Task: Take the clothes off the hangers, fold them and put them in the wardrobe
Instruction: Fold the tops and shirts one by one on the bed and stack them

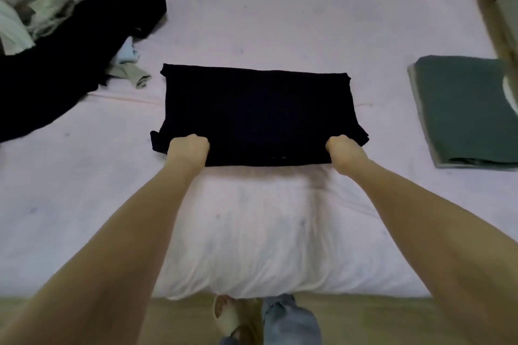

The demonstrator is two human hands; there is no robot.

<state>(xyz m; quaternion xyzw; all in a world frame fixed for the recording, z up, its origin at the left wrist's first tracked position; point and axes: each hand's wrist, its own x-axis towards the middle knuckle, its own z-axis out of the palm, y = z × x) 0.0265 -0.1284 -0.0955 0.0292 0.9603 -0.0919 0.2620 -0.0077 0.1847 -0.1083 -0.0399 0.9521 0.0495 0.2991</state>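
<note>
Black knit fabric is what both hands grip: the left hand (190, 148) and the right hand (345, 151) each curl their fingers round the near edge of one dark folded garment (252, 112), one hand toward each near corner. The fingertips are tucked under the cloth and cannot be seen. Both bare forearms reach forward from the bottom of the view.

That folded garment lies flat as a rough rectangle in the middle of a pale pink bedsheet (280, 22), its near edge just at the far side of a white pillow (252, 232) that sits between the arms at the bed's front edge.

To the right, well apart from the black piece, lies one grey-green folded cloth (465, 109) stacked on a thinner, paler layer. At the far left sits one loose heap of unfolded clothes (56, 8): a large black garment spilling toward the front, with pale blue, cream and beige pieces tangled behind and beside it; how many pieces it holds cannot be told.

Below the bed's edge a tan floor (112, 314) shows, with one foot in a pale slipper (227, 316) and a blue denim trouser leg (288, 322) beside it. A light wooden post (493, 22) slants down the upper right corner.
</note>
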